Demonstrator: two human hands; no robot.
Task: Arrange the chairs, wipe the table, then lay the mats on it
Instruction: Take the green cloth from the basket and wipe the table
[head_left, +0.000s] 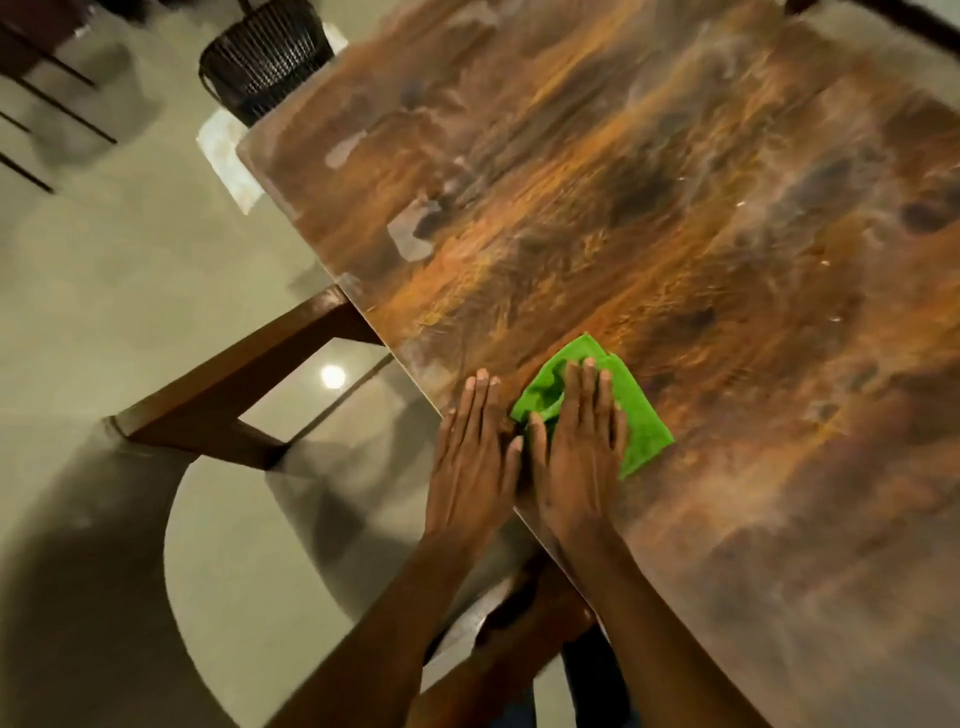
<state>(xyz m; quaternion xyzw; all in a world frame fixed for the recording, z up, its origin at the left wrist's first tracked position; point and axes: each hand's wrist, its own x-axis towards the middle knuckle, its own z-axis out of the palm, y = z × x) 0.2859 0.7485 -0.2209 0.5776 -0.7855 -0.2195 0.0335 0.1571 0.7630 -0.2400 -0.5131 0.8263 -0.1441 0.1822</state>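
Right hand (576, 457) flat, fingers straight and together, pressing green cloth (631, 415) onto wooden surface (675, 234) near its left edge. Left hand (475, 457) flat beside it, fingers straight, fingertips on the surface edge, not on the cloth. Dark wicker chair (265, 57) at far corner. Frame motion-blurred.

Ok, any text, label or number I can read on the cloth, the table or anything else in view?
None. The green cloth under the right hand is plain, the wooden table shows only grain and smears, and the dark woven chair carries no label.
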